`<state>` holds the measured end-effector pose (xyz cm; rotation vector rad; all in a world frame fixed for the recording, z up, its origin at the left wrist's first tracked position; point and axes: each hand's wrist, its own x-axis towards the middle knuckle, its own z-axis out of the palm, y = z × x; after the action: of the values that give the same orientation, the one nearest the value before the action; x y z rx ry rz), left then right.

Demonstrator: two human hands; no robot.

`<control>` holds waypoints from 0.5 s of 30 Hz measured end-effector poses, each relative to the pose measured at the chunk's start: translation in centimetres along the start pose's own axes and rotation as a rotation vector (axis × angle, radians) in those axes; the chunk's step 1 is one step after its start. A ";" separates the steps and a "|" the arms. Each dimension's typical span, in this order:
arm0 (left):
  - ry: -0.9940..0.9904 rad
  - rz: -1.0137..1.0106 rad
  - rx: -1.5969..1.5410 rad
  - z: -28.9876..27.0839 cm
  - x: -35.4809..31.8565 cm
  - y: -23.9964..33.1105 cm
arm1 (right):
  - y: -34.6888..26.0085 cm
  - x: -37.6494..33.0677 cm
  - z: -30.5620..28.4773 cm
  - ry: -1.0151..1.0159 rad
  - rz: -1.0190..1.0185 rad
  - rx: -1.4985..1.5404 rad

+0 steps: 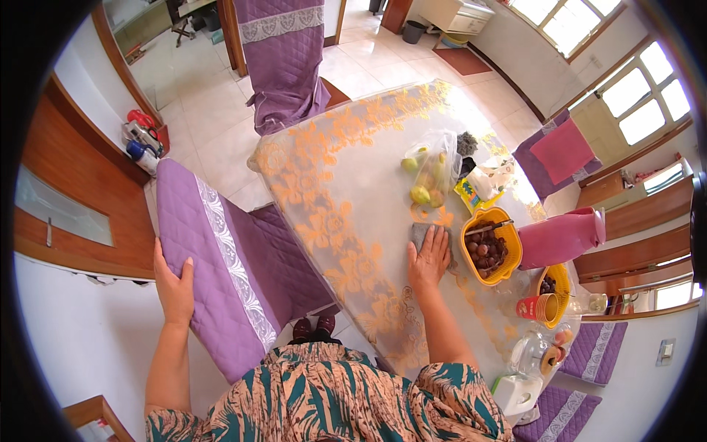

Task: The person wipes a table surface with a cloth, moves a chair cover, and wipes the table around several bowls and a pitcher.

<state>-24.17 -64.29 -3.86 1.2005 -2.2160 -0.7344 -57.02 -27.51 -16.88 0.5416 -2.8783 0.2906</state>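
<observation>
Grey cloth [419,234] lies on a gold-flowered tablecloth [346,191] beneath the right hand [431,261], fingers flat, thumb apart, beside a yellow plastic basket [509,239] of dark grapes [486,255] a wide sweep could topple; the left hand [174,289] clamps a purple quilted chair cover [202,254]

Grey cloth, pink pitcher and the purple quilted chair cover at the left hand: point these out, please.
Grey cloth [420,233]: head view, on its uncovered upper-left corner.
Pink pitcher [556,240]: head view, on the middle of its body.
Purple quilted chair cover [200,247]: head view, on the backrest.
</observation>
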 end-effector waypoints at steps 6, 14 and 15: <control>0.018 0.032 0.073 0.1 0.0 0.3 | -0.1 5.0 1.5 -0.087 0.042 0.001; 0.035 0.035 0.059 0.0 -0.1 0.5 | -1.0 6.1 2.8 -0.027 0.262 -0.022; 0.041 0.031 0.056 0.0 -0.1 0.6 | -0.9 6.2 2.8 -0.048 0.262 -0.026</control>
<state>-24.51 -63.94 -3.49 1.1949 -2.2299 -0.6336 -62.76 -31.02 -17.99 0.1673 -2.9945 0.2817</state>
